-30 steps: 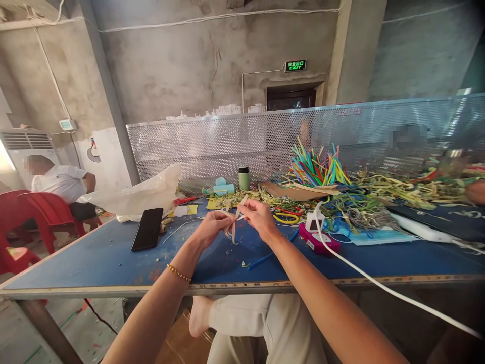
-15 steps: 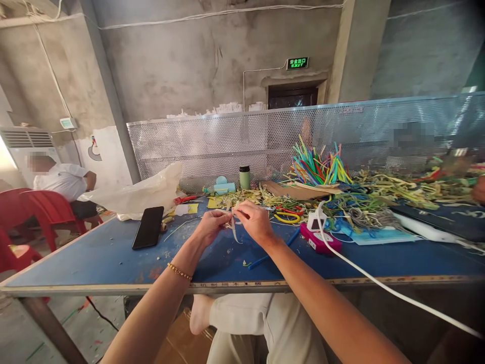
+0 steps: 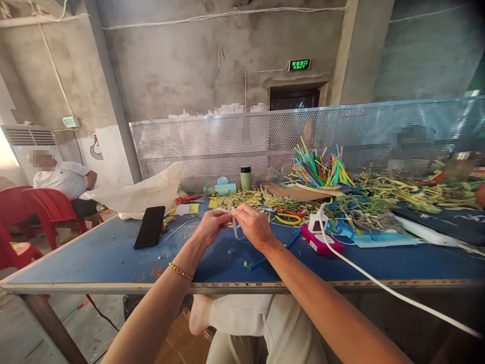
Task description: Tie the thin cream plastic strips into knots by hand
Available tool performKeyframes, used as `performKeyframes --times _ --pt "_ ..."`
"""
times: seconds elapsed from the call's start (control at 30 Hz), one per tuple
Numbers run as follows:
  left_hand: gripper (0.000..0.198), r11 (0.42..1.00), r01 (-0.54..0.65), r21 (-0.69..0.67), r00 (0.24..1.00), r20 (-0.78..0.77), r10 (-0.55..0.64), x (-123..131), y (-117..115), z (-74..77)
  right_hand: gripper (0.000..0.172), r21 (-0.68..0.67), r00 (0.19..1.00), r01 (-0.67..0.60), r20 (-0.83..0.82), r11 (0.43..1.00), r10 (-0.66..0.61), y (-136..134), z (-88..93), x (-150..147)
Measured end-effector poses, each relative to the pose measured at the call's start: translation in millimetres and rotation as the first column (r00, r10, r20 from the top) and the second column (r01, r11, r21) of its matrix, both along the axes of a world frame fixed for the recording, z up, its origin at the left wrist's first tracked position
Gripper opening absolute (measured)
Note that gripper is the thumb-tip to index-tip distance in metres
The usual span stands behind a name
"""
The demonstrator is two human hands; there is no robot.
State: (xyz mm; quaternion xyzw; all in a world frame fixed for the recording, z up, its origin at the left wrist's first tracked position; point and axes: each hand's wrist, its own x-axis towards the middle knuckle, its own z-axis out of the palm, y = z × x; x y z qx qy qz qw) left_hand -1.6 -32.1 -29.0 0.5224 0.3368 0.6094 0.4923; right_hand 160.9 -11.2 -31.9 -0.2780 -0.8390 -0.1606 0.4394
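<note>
My left hand (image 3: 212, 226) and my right hand (image 3: 254, 226) meet above the middle of the blue table (image 3: 94, 263). Between the fingertips of both is a pale, thin strip (image 3: 235, 233), one end of which hangs below the fingers. Each hand is closed in a pinch on it. The fingers partly hide where the strip is folded or crossed. Just behind my hands lies a heap of yellow-green strips (image 3: 255, 196). Scissors with red handles (image 3: 293, 212) and a yellow-handled tool (image 3: 288, 219) rest right of my right hand.
A black phone (image 3: 149, 227) lies at left, near a plastic bag (image 3: 147, 192). Colourful strips (image 3: 322, 164) stand bundled behind. A green bottle (image 3: 246, 178) is by the mesh partition (image 3: 212, 146). A white cable (image 3: 364, 270) runs from beside a magenta box (image 3: 322, 241) over the front edge.
The pale strip's end has shifted, and more of it now shows at the left of my fingertips. My hands stay close together in nearly the same place.
</note>
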Motion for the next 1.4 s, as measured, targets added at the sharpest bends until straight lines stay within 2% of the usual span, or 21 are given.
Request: performKeyframes --times 0.23,0.33,0.47,0.6,0.77,0.9,1.0,1.13,1.4 --pt "0.030 1.000 -0.015 -0.006 0.999 0.047 0.015 -0.6 -0.7 0.6 0.028 0.040 0.999 -0.018 0.050 0.999 0.016 -10.4 2.0 -2.7" --pt "0.032 1.000 -0.002 0.006 0.999 0.043 0.002 -0.5 -2.1 2.0 0.031 -0.023 0.999 -0.043 -0.021 0.999 0.042 -7.3 0.7 -3.4" --pt "0.028 0.999 0.028 0.017 1.000 0.014 -0.028 -1.0 -2.8 2.6 0.044 -0.121 0.971 -0.174 -0.184 0.977 0.151 4.8 -1.6 -2.4" --pt "0.020 1.000 -0.026 0.000 0.998 -0.063 0.026 -1.9 -2.5 2.1 0.048 -0.156 0.952 -0.239 -0.232 0.958 0.199 10.5 -2.5 -1.6" --pt "0.017 0.998 -0.061 -0.014 0.991 -0.123 0.059 -2.8 -2.3 2.0 0.045 -0.128 0.944 -0.244 -0.260 0.961 0.205 6.8 0.8 -1.5" --pt "0.022 0.995 -0.105 0.004 0.988 -0.113 0.104 -3.4 -0.4 0.8 0.027 -0.213 0.915 -0.188 -0.392 0.959 0.092 5.3 5.5 -1.0" --pt "0.024 0.993 -0.114 0.010 0.991 -0.076 0.114 -2.6 1.2 -0.6 0.016 -0.325 0.922 -0.188 -0.383 0.927 0.053 5.3 5.7 -2.1" --pt "0.027 0.997 -0.080 0.005 0.996 -0.026 0.080 0.5 0.2 -0.1 0.020 -0.418 0.927 -0.265 -0.357 0.869 0.111 7.2 3.0 -4.4" --pt "0.024 0.998 -0.058 0.034 0.996 -0.058 0.060 0.6 -3.1 2.7 0.020 -0.557 0.868 -0.434 -0.468 0.708 0.164 4.4 7.5 -0.9"
